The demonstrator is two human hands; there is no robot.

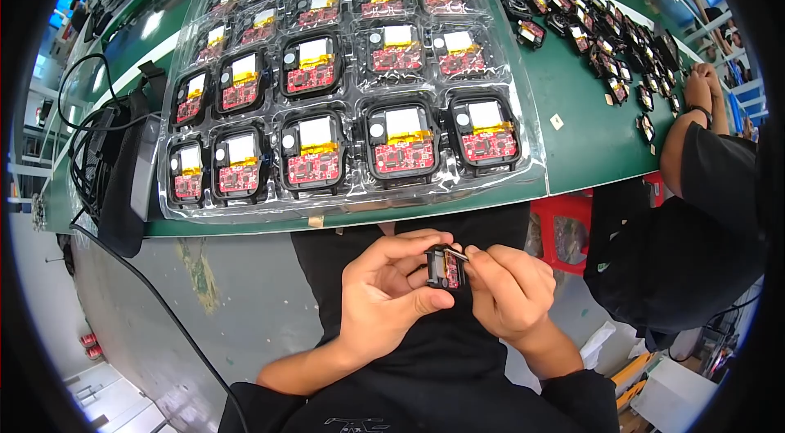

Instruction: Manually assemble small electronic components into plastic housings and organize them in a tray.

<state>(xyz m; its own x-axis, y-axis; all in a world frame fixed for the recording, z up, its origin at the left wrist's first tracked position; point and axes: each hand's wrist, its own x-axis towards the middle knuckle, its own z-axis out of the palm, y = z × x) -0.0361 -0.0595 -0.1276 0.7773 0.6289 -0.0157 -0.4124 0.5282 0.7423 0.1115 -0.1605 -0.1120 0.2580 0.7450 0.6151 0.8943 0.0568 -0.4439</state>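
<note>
My left hand (384, 290) grips a small black device housing (436, 268) by its edges, tilted on its side above my lap. Part of a red circuit board shows inside it. The fingers of my right hand (513, 290) are pinched together at the housing's right upper edge. A thin greyish piece shows at those fingertips, too small to name. Beyond my hands, a clear plastic tray (352, 202) on the table holds rows of similar black housings, each with a red board, a white block and yellow tape.
The green table (585, 151) carries a heap of more housings (605, 40) at the right. Black cables (86, 130) and a black case (123, 204) are at its left end. A person in black (679, 253) sits close by on my right, near a red stool (564, 224).
</note>
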